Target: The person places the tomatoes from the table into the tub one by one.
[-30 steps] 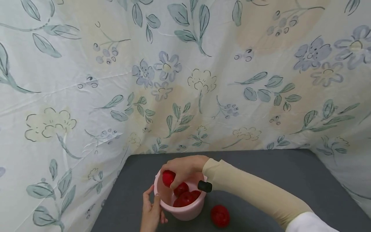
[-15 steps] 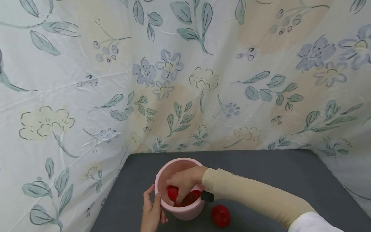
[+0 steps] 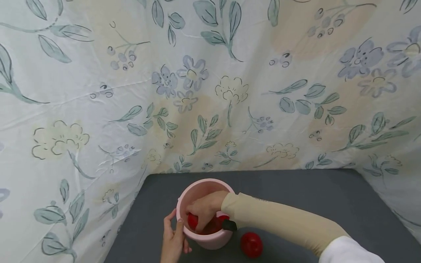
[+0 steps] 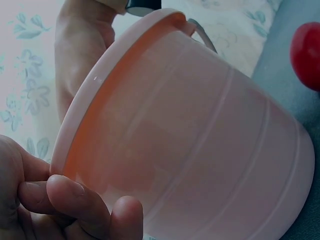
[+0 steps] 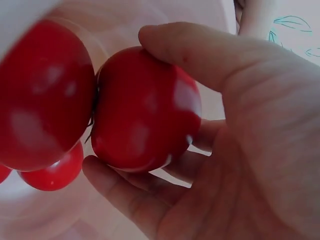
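Right wrist view shows the right hand (image 5: pixel 240 150) curled round a red tomato (image 5: pixel 145 107) inside the pink bucket (image 3: pixel 205 241), pressed against another tomato (image 5: pixel 42 95). Squeezing could bruise it. It's round, no real long axis (stem seemingly toward its neighbour). Left hand (image 3: pixel 172 241) grips the bucket's rim.

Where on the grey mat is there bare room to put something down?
The grey mat is bare between the sleeve and the floral cloth, and behind the pink bucket. It is crowded at the front: the left hand, bucket, right hand and loose tomato.
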The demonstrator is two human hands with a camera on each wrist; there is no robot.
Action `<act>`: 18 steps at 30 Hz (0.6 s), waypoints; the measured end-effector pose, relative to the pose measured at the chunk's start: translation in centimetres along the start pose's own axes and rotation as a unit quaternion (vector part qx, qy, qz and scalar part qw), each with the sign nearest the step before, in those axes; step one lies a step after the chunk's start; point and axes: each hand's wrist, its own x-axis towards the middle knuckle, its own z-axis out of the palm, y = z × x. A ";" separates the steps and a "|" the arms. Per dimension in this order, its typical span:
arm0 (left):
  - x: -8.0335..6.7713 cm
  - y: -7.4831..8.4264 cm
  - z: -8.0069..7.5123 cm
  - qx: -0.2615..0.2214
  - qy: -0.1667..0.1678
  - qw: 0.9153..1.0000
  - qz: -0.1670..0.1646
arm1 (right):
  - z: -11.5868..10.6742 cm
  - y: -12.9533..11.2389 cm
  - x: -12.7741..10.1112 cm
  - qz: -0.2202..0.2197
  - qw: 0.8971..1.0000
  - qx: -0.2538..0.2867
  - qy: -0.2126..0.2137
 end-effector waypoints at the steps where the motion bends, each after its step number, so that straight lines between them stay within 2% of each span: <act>1: -0.1 0.0 0.0 0.000 0.001 1.000 0.001 | 0.0 -0.1 0.0 -0.003 1.000 -0.004 -0.002; 8: -0.1 0.2 -0.2 -0.005 0.010 1.000 0.003 | -0.8 -0.6 1.0 -0.020 0.998 -0.038 -0.040; 13: 0.2 0.0 -0.2 -0.002 -0.001 1.000 -0.002 | -1.3 -1.2 1.7 0.020 0.996 -0.038 -0.079; 18: 0.3 0.2 -0.4 -0.005 -0.009 1.000 0.000 | -1.2 -1.4 2.0 0.066 0.994 -0.029 -0.082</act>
